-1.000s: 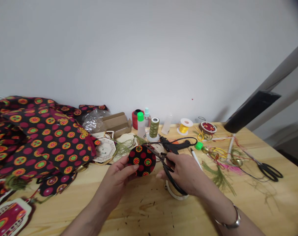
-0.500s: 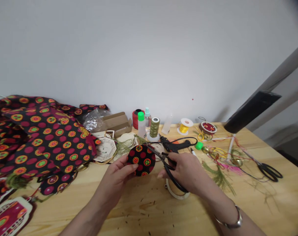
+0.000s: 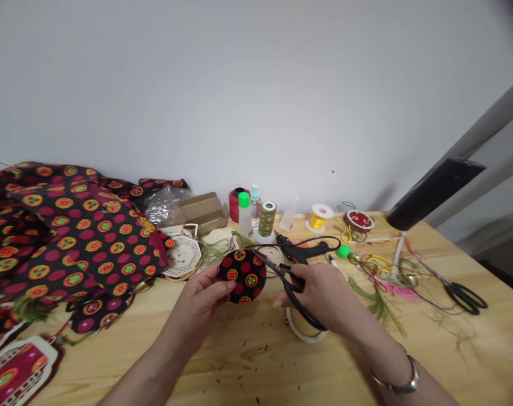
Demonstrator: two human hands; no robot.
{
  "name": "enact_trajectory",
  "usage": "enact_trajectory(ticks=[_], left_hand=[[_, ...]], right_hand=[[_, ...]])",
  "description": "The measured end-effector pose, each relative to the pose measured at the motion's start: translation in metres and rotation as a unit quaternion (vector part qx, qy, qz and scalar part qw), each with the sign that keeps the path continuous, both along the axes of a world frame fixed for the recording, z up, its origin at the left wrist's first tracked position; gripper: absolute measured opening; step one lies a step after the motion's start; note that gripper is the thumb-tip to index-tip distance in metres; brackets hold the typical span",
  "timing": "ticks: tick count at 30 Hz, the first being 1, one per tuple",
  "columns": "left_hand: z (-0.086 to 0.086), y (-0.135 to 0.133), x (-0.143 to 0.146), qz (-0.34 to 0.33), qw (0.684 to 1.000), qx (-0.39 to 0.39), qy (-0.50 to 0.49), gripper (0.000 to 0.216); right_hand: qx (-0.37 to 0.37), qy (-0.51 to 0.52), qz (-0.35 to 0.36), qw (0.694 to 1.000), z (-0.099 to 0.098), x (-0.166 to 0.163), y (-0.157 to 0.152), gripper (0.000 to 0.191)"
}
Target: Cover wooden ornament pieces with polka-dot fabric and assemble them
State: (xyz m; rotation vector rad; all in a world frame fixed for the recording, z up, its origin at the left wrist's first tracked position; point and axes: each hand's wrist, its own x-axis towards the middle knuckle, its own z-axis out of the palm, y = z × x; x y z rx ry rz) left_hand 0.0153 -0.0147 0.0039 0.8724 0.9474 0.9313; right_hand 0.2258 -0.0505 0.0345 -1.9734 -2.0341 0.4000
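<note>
Over the table (image 3: 226, 372), your left hand (image 3: 199, 304), thumb and fingers closed, and right hand (image 3: 326, 296), curled round scissors (image 3: 280, 270), flank the disc (image 3: 242, 277), pinched by its left rim, a sound hold on something seemingly light and fairly stiff.

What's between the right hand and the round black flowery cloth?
In the head view, black-handled metal scissors, held in the right hand, reaching the edge of the round black flowery cloth.
</note>
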Motion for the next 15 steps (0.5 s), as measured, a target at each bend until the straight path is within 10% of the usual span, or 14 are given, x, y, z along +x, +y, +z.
enact_trajectory(ticks=[15], left_hand=[[-0.0011, 0.0010, -0.0030, 0.013, 1.000, -0.004, 0.019, 0.032]], right_hand=[[-0.003, -0.017, 0.004, 1.000, 0.0012, 0.0016, 0.0013, 0.044]])
